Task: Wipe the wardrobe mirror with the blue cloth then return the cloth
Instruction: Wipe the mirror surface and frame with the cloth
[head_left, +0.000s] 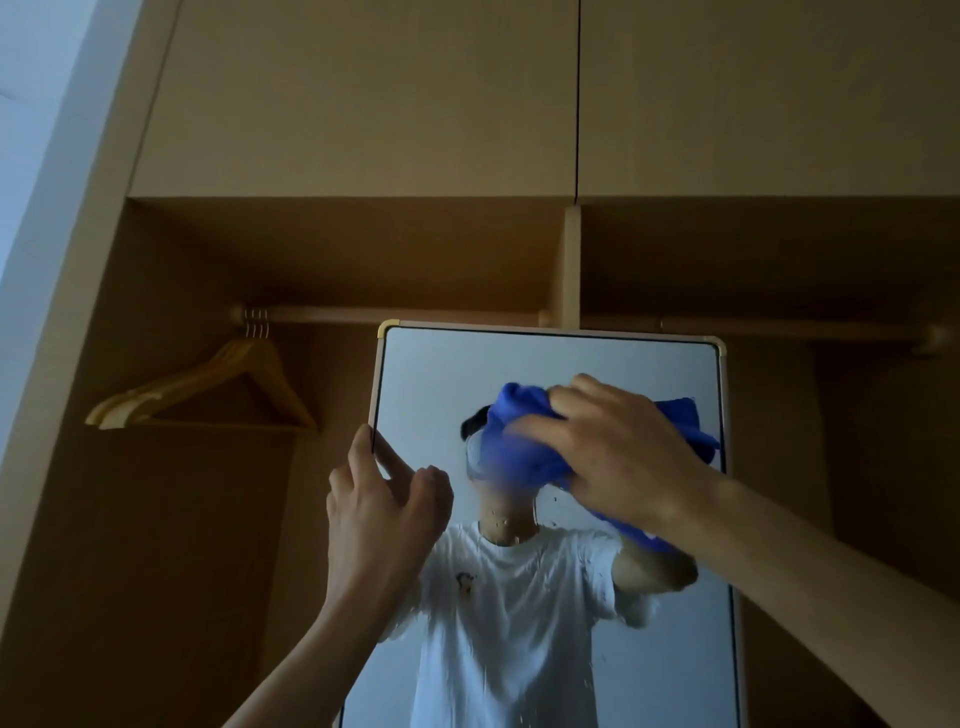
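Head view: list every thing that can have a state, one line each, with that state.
Rectangular pale-framed wardrobe mirror: upright, lower glass wet with droplets and streaks.
Blue cloth: bunched, pressed against the upper glass.
Right hand: grips the cloth.
Left hand: holds the mirror's left edge.
Wooden clothes hangers: hung on the rail, bare.
Upper tan cabinet doors: closed.

In the wooden wardrobe (363, 104) the left bay holds a rail (415, 314); wooden hangers (171, 383) hang bunched at its left end
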